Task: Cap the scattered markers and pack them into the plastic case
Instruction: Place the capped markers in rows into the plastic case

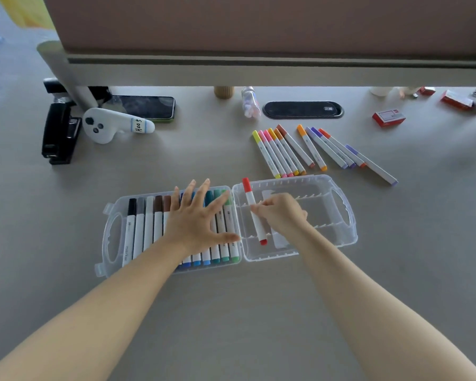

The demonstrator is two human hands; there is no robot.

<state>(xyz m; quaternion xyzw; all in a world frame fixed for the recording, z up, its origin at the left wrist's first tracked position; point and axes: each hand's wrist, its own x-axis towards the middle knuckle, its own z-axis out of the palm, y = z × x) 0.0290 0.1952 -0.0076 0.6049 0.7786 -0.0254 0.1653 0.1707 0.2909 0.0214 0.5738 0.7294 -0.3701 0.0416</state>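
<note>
A clear plastic case (pixel 344 215) lies open on the desk. Its left half holds a row of capped markers (pixel 143 226), black and brown through blue to green. My left hand (pixel 195 218) lies flat on that row with fingers spread. My right hand (pixel 282 213) pinches a capped red marker (pixel 252 204) that rests slanted in the left end of the right half. Several capped markers (pixel 283 152), yellow, pink, orange, brown and purple, lie loose on the desk behind the case.
At the back left are a black stapler (pixel 59 133), a white controller (pixel 107 125) and a phone (pixel 146 107). A small bottle (pixel 250 103), a dark oval cable grommet (pixel 302 109) and red boxes (pixel 388 118) stand along the back under a desk divider (pixel 259 70).
</note>
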